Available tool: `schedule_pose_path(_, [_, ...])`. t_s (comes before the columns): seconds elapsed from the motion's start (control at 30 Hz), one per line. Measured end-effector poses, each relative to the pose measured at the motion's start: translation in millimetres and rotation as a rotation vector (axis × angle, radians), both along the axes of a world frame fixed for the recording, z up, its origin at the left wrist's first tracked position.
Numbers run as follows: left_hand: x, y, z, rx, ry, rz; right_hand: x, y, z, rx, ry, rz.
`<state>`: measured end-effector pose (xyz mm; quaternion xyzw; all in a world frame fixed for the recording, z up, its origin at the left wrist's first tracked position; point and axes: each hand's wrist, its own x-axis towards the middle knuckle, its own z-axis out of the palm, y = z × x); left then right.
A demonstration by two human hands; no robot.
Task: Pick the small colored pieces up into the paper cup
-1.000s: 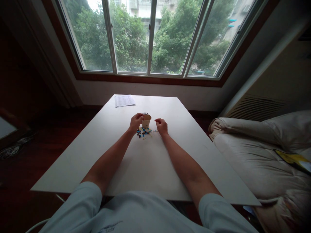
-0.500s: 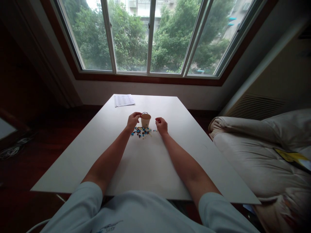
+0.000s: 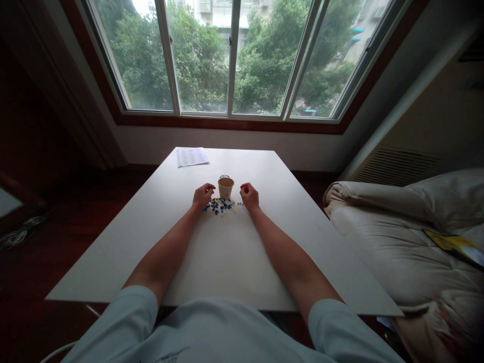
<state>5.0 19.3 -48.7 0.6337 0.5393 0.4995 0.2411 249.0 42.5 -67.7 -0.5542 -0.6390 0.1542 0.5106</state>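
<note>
A paper cup (image 3: 226,189) stands upright on the white table. In front of its base lies a loose pile of small beads (image 3: 218,205), blue, dark and yellowish. My left hand (image 3: 203,195) is just left of the cup, apart from it and close to the pile's left side; its finger and thumb tips are slightly apart, with nothing visible between them. On the cup's other side my right hand (image 3: 250,195) is curled in a pinch, not touching the cup. Whatever its fingertips hold is too small to name.
Behind the cup lies a thin dark looped thing (image 3: 224,176). Printed papers (image 3: 192,157) rest at the table's far left corner. A padded sofa (image 3: 370,242) stands to the right of the table (image 3: 234,267), and a window (image 3: 230,65) is beyond it.
My left hand has moved away from the cup's rim, down and to the left, and its fingers have parted. My right hand has hardly moved.
</note>
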Motion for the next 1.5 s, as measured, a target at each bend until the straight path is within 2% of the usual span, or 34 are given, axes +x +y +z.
schedule_pose_path(0.23, [-1.0,0.1,-4.2,-0.021,0.161,-0.057,-3.0,-5.9,4.4,0.008,-0.001,-0.009])
schedule_pose_path(0.4, [-8.4,2.1,-3.8,0.045,0.271,-0.058,-2.7,-7.6,5.8,0.034,-0.017,-0.021])
schedule_pose_path(0.63, [-1.3,-4.7,-0.6,0.021,0.454,-0.182,-5.6,-10.9,9.5,0.044,0.016,-0.016])
schedule_pose_path(0.9, [0.1,-6.9,-1.0,0.027,0.499,-0.113,-5.9,-8.7,7.8,0.073,0.02,0.021])
schedule_pose_path(1.13, [3.0,-8.7,-1.1,0.038,0.688,-0.147,-8.8,-9.2,7.4,0.149,0.009,0.057])
schedule_pose_path(1.5, [9.1,-11.5,-0.7,0.055,0.744,-0.136,-21.3,-33.5,25.3,0.309,-0.29,0.153])
